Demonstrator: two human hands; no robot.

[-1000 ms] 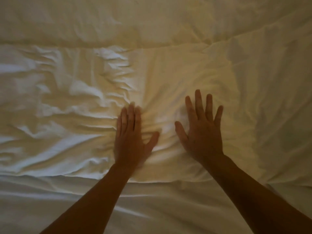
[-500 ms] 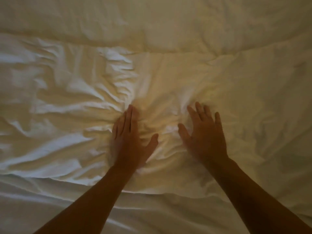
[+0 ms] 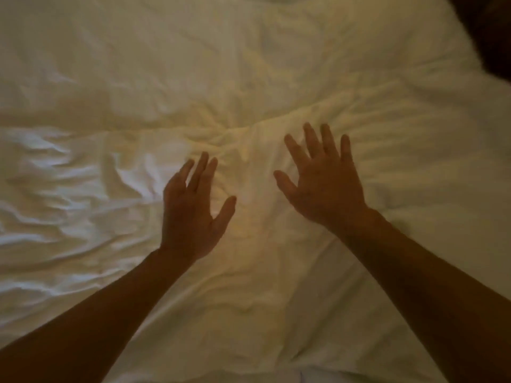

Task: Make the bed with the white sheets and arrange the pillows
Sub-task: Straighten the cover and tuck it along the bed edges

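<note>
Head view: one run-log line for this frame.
step: smoothing white sheet | left hand: open, fingers straight | right hand: open, fingers spread | contact with sheet: cannot tell | creases: heaviest left of hands

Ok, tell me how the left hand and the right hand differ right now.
The right hand has its fingers fanned apart; the left hand holds its fingers close together, only the thumb out. The right hand reaches farther up the white sheet than the left hand. The left hand lies beside the heavily creased area, the right hand by smoother fabric. Both are open, fingers straight, gripping nothing.
</note>
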